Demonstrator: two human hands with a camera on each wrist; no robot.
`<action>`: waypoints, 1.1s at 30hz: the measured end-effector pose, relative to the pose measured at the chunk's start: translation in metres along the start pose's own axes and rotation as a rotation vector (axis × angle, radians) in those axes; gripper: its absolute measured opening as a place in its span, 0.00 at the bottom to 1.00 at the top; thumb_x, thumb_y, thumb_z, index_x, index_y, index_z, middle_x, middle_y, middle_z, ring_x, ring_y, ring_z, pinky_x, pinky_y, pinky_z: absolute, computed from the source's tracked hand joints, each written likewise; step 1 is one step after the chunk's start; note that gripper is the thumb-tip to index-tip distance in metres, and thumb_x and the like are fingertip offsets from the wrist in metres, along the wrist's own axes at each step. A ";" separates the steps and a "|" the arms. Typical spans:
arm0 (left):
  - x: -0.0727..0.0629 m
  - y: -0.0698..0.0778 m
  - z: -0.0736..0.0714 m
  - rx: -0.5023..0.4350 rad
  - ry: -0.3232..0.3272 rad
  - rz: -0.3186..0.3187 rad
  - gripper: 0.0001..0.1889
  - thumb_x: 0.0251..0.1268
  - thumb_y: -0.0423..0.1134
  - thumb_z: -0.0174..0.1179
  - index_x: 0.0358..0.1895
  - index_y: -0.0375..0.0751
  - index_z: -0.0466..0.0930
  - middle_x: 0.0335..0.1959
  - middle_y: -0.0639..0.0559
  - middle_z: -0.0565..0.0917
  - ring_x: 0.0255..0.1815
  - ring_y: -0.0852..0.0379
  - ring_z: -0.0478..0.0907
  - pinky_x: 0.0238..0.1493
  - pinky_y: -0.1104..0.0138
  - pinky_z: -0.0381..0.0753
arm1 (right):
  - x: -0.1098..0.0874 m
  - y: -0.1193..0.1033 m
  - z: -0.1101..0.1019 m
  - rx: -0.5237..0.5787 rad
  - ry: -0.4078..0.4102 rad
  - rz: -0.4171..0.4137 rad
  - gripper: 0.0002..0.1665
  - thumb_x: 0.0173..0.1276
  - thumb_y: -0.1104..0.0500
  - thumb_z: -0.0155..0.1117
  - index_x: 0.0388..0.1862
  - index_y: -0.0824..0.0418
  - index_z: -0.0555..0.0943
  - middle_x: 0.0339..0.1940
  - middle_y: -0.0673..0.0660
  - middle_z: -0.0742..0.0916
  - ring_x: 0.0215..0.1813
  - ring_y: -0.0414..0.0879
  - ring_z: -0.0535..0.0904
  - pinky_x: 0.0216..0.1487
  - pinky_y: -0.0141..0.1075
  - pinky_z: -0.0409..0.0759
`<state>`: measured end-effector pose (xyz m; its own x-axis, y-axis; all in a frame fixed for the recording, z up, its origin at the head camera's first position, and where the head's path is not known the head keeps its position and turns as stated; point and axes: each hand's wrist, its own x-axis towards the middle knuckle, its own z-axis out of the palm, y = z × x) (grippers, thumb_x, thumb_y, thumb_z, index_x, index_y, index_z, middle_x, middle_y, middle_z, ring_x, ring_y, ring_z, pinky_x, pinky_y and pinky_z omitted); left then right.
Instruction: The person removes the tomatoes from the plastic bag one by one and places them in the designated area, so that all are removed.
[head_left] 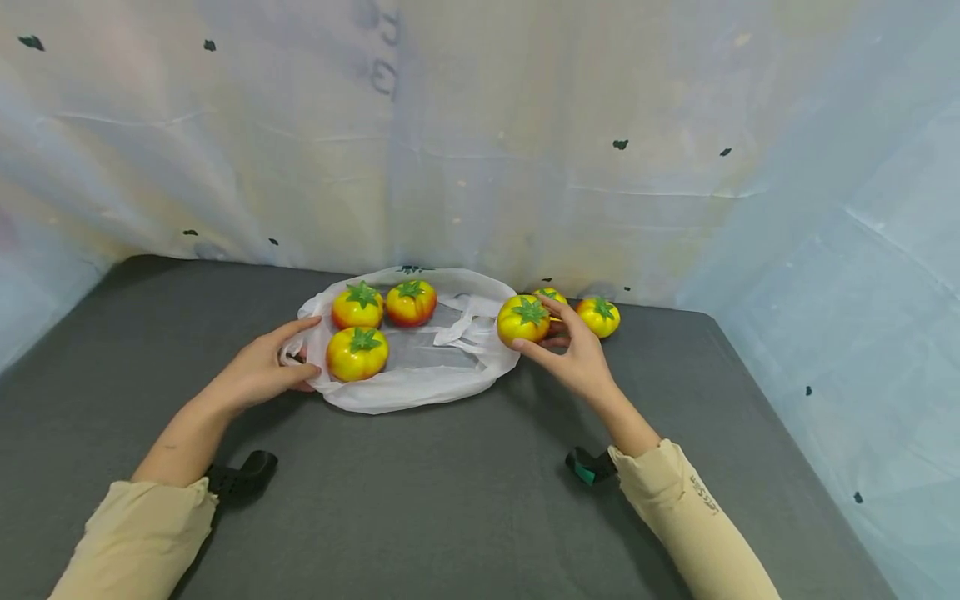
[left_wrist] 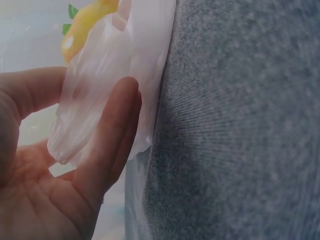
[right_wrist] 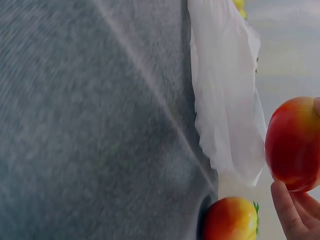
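Note:
A white plastic bag (head_left: 420,392) lies spread wide on the dark surface, its mouth facing up. Inside it, at the left, are three yellow-red tomatoes (head_left: 357,353) with green leafy tops. My left hand (head_left: 262,367) holds the bag's left end between thumb and fingers; the thin plastic (left_wrist: 95,100) bunches there in the left wrist view. Over the bag's right rim, my right hand (head_left: 573,350) grips another tomato (head_left: 522,318) from its right side. The right wrist view shows that tomato's red underside (right_wrist: 295,145) raised above the surface, fingertips against it.
Two more tomatoes rest right of the bag: one (head_left: 598,317) in plain sight, one (head_left: 551,295) partly behind my right hand. A pale sheet wall (head_left: 480,167) stands close behind the bag, and another (head_left: 847,333) borders the right side of the grey surface (head_left: 450,500).

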<state>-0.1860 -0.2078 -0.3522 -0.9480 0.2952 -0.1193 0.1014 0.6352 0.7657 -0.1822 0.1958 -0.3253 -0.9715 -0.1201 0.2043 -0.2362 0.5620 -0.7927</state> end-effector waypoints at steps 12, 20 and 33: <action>0.000 0.001 -0.001 0.004 -0.004 -0.012 0.42 0.63 0.41 0.60 0.76 0.37 0.47 0.69 0.21 0.56 0.30 0.59 0.81 0.52 0.49 0.73 | -0.003 0.006 -0.012 -0.050 0.017 0.036 0.45 0.60 0.51 0.71 0.73 0.55 0.62 0.67 0.60 0.72 0.61 0.56 0.75 0.56 0.50 0.76; 0.001 0.001 -0.001 0.009 -0.007 -0.001 0.42 0.63 0.41 0.60 0.76 0.37 0.47 0.68 0.21 0.57 0.30 0.59 0.80 0.52 0.49 0.73 | -0.005 0.013 -0.019 -0.099 0.019 0.076 0.46 0.61 0.48 0.70 0.74 0.53 0.60 0.66 0.61 0.74 0.59 0.56 0.76 0.55 0.48 0.77; -0.001 0.002 -0.002 0.001 -0.015 -0.003 0.42 0.63 0.41 0.60 0.76 0.37 0.47 0.69 0.22 0.55 0.29 0.59 0.79 0.55 0.45 0.70 | -0.009 0.027 -0.032 -0.157 0.053 0.091 0.44 0.61 0.46 0.69 0.74 0.50 0.61 0.67 0.61 0.72 0.60 0.56 0.76 0.55 0.48 0.77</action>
<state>-0.1856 -0.2080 -0.3491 -0.9437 0.3039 -0.1306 0.0992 0.6367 0.7647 -0.1791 0.2382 -0.3298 -0.9854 -0.0222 0.1689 -0.1374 0.6898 -0.7109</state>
